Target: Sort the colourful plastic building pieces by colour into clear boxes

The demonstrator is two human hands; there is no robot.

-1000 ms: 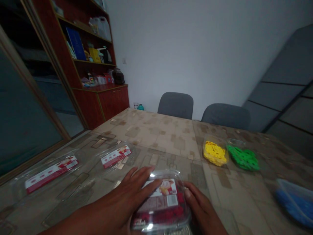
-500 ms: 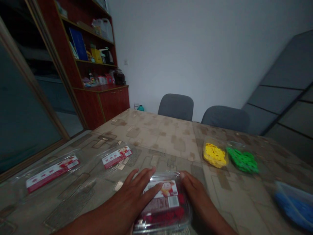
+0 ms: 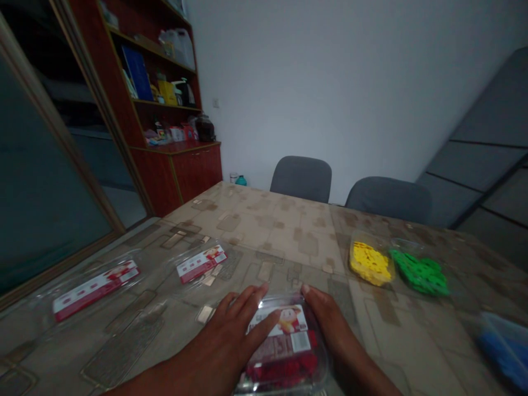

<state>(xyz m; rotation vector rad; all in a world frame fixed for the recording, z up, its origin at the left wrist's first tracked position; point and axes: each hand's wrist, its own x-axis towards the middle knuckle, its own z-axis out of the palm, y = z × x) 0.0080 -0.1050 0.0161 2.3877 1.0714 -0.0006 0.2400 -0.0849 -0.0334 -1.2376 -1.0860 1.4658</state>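
Observation:
A clear plastic box (image 3: 284, 352) with a labelled lid and red pieces inside stands at the table's near edge. My left hand (image 3: 237, 330) lies over the left part of its lid, fingers apart, thumb across the label. Along the box's right side rests my right hand (image 3: 330, 324), its fingers mostly hidden behind the box and the thumb near the far corner. Both hands touch the box from opposite sides. Whether the right fingers are wrapped under the rim is hidden.
Two clear lids with labels (image 3: 97, 289) (image 3: 202, 264) lie at the left. Open boxes of yellow pieces (image 3: 371, 263), green pieces (image 3: 421, 272) and blue pieces (image 3: 505, 352) stand at the right. Two grey chairs (image 3: 301, 179) (image 3: 388, 198) are behind the table (image 3: 284, 225).
The view has shifted slightly, so the surroundings appear a little farther right. Both hands stay on the box of red pieces.

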